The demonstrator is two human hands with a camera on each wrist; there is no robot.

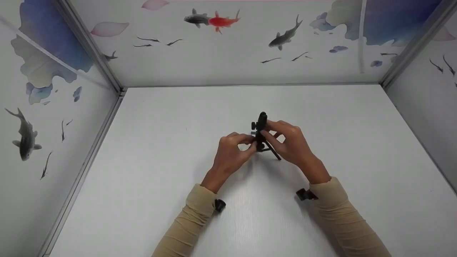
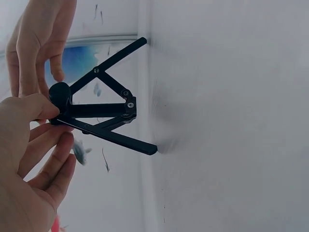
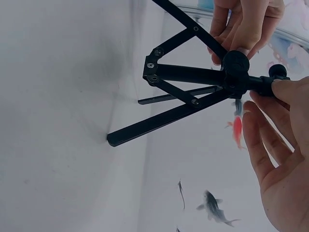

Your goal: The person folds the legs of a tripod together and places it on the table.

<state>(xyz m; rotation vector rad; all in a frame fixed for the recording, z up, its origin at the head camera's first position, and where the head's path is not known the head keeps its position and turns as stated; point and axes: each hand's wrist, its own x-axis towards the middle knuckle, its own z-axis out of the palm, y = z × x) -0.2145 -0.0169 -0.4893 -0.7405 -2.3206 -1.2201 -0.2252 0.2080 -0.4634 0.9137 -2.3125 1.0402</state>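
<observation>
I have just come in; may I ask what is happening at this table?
A person handles a small black tripod on a white table. The left hand pinches it near the top of its legs, while the right hand holds the upper stem. The legs are spread and seem to rest on the table.

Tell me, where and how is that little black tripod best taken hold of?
Probably pinch the tripod by its slim stem, above where the spread legs meet, coming from the person's right: it stands upright, its legs splay below, and the upper knob juts out left.
</observation>
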